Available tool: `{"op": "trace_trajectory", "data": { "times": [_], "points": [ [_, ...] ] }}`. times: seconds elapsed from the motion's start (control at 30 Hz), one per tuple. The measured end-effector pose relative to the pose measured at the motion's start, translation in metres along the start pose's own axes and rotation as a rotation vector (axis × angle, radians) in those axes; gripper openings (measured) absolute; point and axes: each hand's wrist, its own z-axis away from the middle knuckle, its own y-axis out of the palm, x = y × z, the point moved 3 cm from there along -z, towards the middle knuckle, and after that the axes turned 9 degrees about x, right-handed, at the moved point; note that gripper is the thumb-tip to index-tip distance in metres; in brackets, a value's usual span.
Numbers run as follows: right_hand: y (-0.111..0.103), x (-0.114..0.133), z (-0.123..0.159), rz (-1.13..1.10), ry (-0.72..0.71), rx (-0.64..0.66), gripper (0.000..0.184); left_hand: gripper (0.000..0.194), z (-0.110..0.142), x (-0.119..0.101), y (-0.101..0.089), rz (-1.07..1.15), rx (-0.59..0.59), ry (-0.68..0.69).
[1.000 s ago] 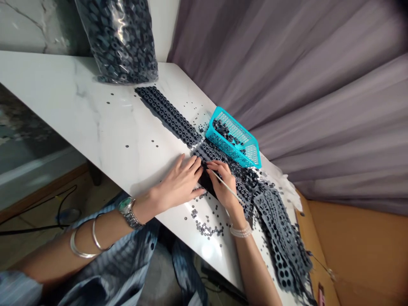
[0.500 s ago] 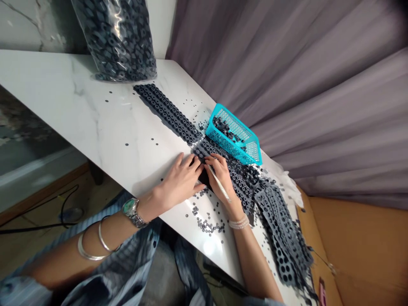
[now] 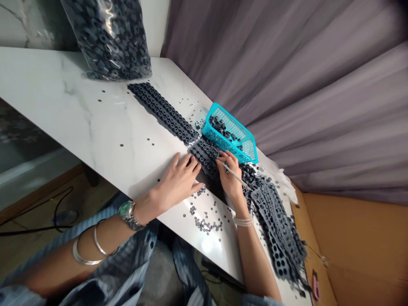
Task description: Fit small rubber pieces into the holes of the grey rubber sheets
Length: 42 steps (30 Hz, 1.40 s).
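My left hand (image 3: 177,180) lies flat with spread fingers, its fingertips on a dark perforated rubber strip (image 3: 205,155). My right hand (image 3: 231,176) rests on the same strip, nearer the basket, pinching a thin white stick (image 3: 235,175). Another strip of moulded rubber rings (image 3: 163,111) lies farther along the marble table (image 3: 79,102). Beyond my right hand sits a grey punched sheet (image 3: 277,229) with round holes. Small loose dark rings (image 3: 204,223) are scattered below my hands. The strip's surface under my palms is hidden.
A teal plastic mesh basket (image 3: 229,134) holding dark rubber pieces stands at the table's far edge. A large clear bag of dark rings (image 3: 105,42) stands at the table's end. A grey curtain (image 3: 302,76) and cardboard (image 3: 350,246) lie beyond; cables cross the floor.
My right hand has slid along the strip, away from my left hand and toward the basket, and the stick has swung flatter. My left hand stays nearly in place.
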Motion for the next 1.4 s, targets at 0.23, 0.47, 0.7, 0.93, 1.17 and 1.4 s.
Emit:
{"op": "trace_trajectory", "data": {
  "times": [0.23, 0.47, 0.7, 0.93, 1.17, 1.4],
  "points": [
    [0.014, 0.019, -0.002, -0.064, -0.067, 0.153, 0.013, 0.052, 0.000, 0.001, 0.001, 0.010, -0.017, 0.004],
    [0.018, 0.017, -0.003, -0.032, -0.097, 0.185, 0.013, 0.053, 0.000, 0.001, 0.003, 0.002, -0.014, -0.001],
    [0.030, 0.013, -0.012, 0.037, -0.197, 0.154, 0.014, 0.052, -0.001, 0.000, 0.002, 0.013, -0.001, 0.001],
    [0.020, 0.021, -0.013, 0.062, -0.111, 0.018, 0.015, 0.049, 0.000, 0.000, -0.003, 0.004, 0.017, 0.001],
    [-0.014, 0.014, -0.007, 0.063, 0.000, -0.134, 0.013, 0.054, 0.001, -0.001, 0.000, 0.007, -0.006, 0.008],
    [-0.008, 0.012, -0.008, 0.036, -0.023, 0.004, 0.013, 0.056, 0.003, -0.002, -0.002, 0.003, -0.016, 0.041]
  ]
}}
